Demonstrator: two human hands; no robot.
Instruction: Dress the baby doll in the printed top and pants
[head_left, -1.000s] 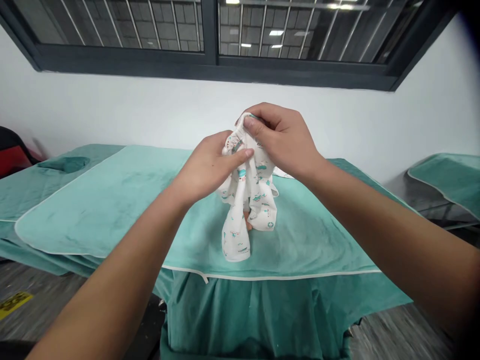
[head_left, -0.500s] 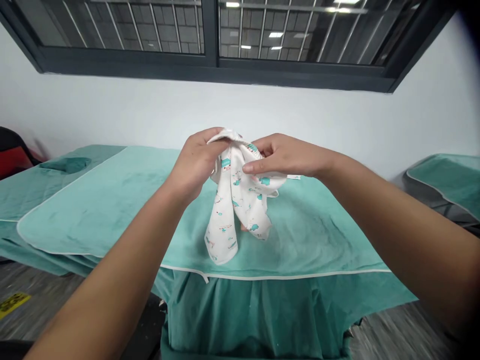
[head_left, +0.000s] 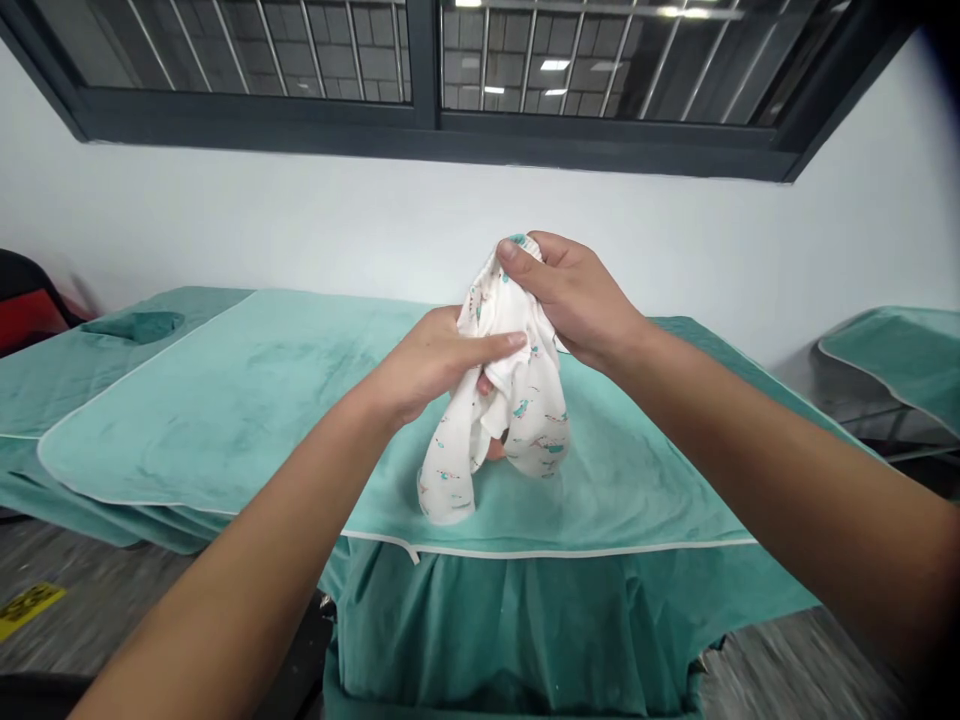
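A small pair of white baby pants (head_left: pixel 536 415) with a teal and pink print hangs bunched in front of me, its legs dangling over the bed. My right hand (head_left: pixel 566 285) pinches the gathered waistband at the top between thumb and fingers. Lower on the left side, my left hand (head_left: pixel 450 360) grips the cloth, thumb across the front and fingers mostly hidden behind or inside it. Behind the pants a small skin-coloured patch (head_left: pixel 495 450) shows between the legs; what it belongs to is hidden.
A teal cover (head_left: pixel 247 420) with white piping lies over the bed below my hands. Behind are a white wall (head_left: pixel 300 220) and a dark window frame (head_left: pixel 427 130). Another covered bed (head_left: pixel 900 350) stands at right, a red and black object (head_left: pixel 30 315) at far left.
My right hand has moved up, raising the waistband. My left hand has shifted right and down, its thumb now across the cloth's front. The pants have turned and bunched.
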